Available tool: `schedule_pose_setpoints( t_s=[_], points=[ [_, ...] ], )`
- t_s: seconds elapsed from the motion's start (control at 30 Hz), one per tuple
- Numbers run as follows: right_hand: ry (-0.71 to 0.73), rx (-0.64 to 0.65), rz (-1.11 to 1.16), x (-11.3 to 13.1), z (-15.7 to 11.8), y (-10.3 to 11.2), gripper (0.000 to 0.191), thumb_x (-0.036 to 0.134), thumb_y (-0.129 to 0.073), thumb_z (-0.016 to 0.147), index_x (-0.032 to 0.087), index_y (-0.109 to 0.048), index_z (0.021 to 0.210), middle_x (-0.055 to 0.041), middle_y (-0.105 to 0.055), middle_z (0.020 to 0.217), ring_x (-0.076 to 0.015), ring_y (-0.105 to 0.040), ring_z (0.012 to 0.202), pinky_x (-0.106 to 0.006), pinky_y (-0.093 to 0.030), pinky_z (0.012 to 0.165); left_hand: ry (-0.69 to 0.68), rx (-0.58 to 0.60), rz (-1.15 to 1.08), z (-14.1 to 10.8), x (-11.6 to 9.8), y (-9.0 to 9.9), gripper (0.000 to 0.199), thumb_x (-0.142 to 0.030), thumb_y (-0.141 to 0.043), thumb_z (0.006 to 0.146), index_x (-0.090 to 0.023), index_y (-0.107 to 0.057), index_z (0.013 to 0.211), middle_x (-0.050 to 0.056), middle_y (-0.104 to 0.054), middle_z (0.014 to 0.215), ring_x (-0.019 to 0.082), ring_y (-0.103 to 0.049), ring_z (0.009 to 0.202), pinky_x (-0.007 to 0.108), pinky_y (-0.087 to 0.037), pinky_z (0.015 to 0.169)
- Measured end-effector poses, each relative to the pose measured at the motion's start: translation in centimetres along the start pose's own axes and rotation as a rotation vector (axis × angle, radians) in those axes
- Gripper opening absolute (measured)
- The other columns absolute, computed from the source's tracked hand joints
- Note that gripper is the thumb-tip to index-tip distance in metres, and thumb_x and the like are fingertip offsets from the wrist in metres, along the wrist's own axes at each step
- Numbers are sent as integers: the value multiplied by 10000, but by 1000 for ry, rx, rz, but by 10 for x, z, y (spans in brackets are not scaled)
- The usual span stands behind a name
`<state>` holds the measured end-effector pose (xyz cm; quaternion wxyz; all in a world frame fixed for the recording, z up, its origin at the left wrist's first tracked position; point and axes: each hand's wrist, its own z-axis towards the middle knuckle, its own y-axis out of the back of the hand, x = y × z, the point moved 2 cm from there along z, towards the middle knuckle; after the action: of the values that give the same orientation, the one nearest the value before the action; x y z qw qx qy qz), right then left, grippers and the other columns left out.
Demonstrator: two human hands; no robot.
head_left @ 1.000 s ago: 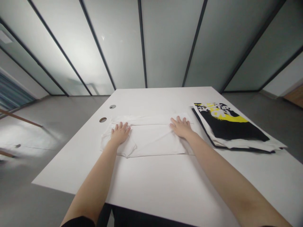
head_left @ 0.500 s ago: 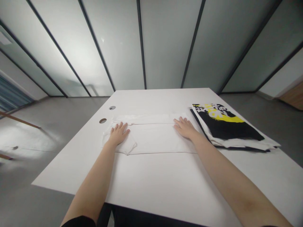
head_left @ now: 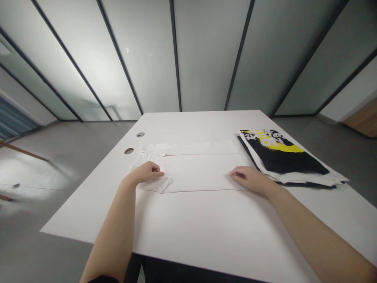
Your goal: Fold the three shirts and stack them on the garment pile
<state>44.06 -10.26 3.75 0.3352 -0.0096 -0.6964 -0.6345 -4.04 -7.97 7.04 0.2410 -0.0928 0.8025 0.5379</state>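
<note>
A white T-shirt (head_left: 200,173) lies partly folded on the table, its upper layer forming a straight fold edge across. A sleeve (head_left: 163,184) rests near the left end, slightly creased. My left hand (head_left: 145,173) is over that sleeve end, fingers curled in and thumb pointing right; no cloth shows in it. Over the right end of the shirt is my right hand (head_left: 247,177), its fingers bent toward the thumb, with no cloth visible between them. Whether either hand touches the fabric is hard to tell.
The white table (head_left: 188,228) has two round holes near its left edge. On the right lies a stack of folded garments (head_left: 288,157), the top one black, yellow and white. Frosted glass panels (head_left: 203,59) with dark frames stand behind the table.
Both hands have drawn back toward me from the fold edge. Their fingers, flat and spread before, are now curled. The right hand has also shifted right; the shirt looks about the same.
</note>
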Motion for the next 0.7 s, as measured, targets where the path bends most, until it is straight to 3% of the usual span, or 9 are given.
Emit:
schedule_pose_setpoints(
  t_s=[0.1,0.17,0.3,0.47,0.6,0.7],
  points=[
    [-31,106,54,4,-13,2,323,501,-611,946,229,-784,925,-66,-760,840,-252,-677,753,-368,-536,730,76,258,-109,-9,-1,-5,235,-459,-759,740,-235,-707,697,1,-648,646,167,-567,609,303,-425,608],
    [-44,116,75,3,-15,3,298,506,-694,884,227,-782,941,-72,-765,889,-261,-690,798,-370,-549,760,110,301,-142,-11,1,-8,194,-422,-772,687,-237,-738,734,3,-680,673,171,-590,626,296,-438,609],
    [9,71,55,-5,-13,4,358,512,-777,828,245,-793,1065,-109,-755,1138,-315,-700,1063,-426,-566,963,162,84,-35,-4,8,-6,237,-421,-729,703,-237,-765,848,18,-746,766,197,-660,695,298,-471,635],
    [77,-77,-32,-19,-7,-8,345,468,-638,964,273,-782,1210,-117,-708,1315,-329,-635,1295,-483,-479,1178,79,-148,72,10,14,-6,310,-418,-673,795,-256,-805,1024,61,-824,1004,259,-755,926,353,-569,840],
    [67,-195,-75,-28,-1,-19,387,381,-549,1003,240,-742,1308,-128,-684,1451,-327,-588,1410,-499,-411,1258,-45,-247,80,14,19,-8,473,-469,-640,863,-265,-774,1267,84,-772,1352,293,-719,1244,396,-541,1089],
    [-15,-243,-88,-34,2,-23,457,312,-505,1003,178,-684,1402,-156,-682,1475,-323,-604,1410,-495,-417,1257,-125,-247,106,14,22,-10,552,-521,-677,852,-266,-739,1337,91,-664,1535,308,-617,1420,420,-460,1214]
  ],
)
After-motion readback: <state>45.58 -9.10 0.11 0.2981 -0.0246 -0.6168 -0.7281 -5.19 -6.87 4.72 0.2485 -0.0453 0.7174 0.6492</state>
